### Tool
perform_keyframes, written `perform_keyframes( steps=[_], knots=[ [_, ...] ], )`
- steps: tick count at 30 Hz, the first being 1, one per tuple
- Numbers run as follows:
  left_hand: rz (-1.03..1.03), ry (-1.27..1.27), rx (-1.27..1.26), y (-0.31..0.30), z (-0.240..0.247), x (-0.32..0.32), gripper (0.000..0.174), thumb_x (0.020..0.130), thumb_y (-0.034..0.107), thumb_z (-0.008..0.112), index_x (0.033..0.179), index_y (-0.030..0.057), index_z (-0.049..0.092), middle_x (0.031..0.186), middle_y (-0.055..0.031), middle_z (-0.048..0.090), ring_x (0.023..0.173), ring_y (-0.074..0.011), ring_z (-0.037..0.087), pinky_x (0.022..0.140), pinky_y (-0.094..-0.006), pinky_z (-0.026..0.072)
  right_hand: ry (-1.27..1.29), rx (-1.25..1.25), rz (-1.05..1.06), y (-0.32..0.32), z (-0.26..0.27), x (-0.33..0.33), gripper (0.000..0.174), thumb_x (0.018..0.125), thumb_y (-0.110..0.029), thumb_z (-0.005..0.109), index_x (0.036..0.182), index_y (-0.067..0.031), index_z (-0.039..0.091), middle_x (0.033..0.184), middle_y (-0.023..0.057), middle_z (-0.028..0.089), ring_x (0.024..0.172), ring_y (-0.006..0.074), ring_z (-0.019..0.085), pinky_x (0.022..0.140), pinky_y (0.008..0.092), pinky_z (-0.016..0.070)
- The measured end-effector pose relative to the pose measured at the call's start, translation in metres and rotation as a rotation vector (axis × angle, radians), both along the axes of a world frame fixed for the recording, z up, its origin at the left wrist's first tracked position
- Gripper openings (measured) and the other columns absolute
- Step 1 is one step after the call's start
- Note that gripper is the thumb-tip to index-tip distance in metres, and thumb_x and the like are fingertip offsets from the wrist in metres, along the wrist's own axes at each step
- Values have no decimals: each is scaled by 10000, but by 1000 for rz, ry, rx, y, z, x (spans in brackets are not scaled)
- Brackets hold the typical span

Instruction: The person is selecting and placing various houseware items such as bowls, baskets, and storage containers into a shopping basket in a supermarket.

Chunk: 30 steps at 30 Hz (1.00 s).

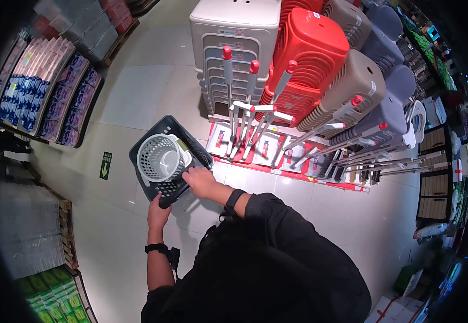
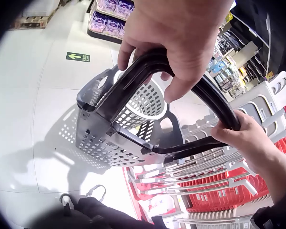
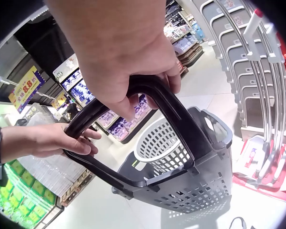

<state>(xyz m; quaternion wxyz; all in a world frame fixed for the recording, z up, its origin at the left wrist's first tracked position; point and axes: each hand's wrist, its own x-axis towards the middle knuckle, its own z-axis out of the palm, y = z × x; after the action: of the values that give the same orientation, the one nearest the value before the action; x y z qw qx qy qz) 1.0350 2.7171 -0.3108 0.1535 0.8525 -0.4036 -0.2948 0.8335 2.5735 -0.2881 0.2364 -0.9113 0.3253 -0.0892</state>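
A dark grey shopping basket (image 3: 195, 188) with perforated sides hangs over the floor, its black handle (image 2: 214, 102) raised. My left hand (image 1: 159, 215) grips one side of this handle, thumb over the bar. On another stretch of it, my right hand (image 1: 201, 182) curls its fingers round the bar, as the right wrist view shows. Inside the shopping basket sits a round, pale plastic basket (image 1: 146, 159) with many holes. A small greenish piece (image 1: 182, 144) shows at its right side, partly hidden.
Several long-handled mops or dustpans (image 1: 252, 86) with red tips stand right of the basket, before stacked grey stools (image 1: 234, 13) and red stools (image 1: 314, 37). Shelves of packs (image 1: 45, 97) stand left. A wrapped pallet stack (image 1: 26, 215) is nearer. A green exit sign (image 1: 105, 166) marks the floor.
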Motion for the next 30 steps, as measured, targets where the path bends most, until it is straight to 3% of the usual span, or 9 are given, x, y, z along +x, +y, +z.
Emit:
perform_keyframes(
  steps=[6, 16, 23, 30],
  knots=[
    [-28, -110, 92, -19, 12, 17, 639, 692, 256, 743, 1298, 182, 553, 1217, -137, 592, 1122, -323, 577, 943, -424, 487, 3, 86, 28, -14, 2, 16, 307, 751, -172, 682, 999, -62, 539, 970, 139, 580, 972, 338, 573, 806, 460, 460],
    [-47, -81, 83, -50, 12, 55, 675, 678, 255, 743, 1316, 197, 532, 1216, -129, 594, 1132, -316, 576, 941, -419, 489, 11, 39, 65, -36, -8, 44, 309, 777, -190, 653, 1030, -58, 533, 925, 149, 580, 919, 341, 581, 767, 464, 465],
    [-158, -72, 50, -81, 4, 88, 644, 681, 254, 734, 1298, 205, 557, 1183, -121, 612, 1096, -311, 599, 917, -420, 501, 22, 53, -47, -51, -18, 68, 285, 762, -185, 673, 962, -47, 523, 925, 152, 568, 918, 349, 579, 759, 464, 474],
    [-243, -49, -6, -123, 5, 113, 620, 696, 257, 724, 1286, 172, 556, 1188, -129, 615, 1104, -303, 597, 923, -417, 498, 81, 25, -205, -67, -17, 94, 320, 758, -182, 694, 987, -63, 504, 948, 154, 564, 932, 351, 568, 762, 464, 469]
  ],
)
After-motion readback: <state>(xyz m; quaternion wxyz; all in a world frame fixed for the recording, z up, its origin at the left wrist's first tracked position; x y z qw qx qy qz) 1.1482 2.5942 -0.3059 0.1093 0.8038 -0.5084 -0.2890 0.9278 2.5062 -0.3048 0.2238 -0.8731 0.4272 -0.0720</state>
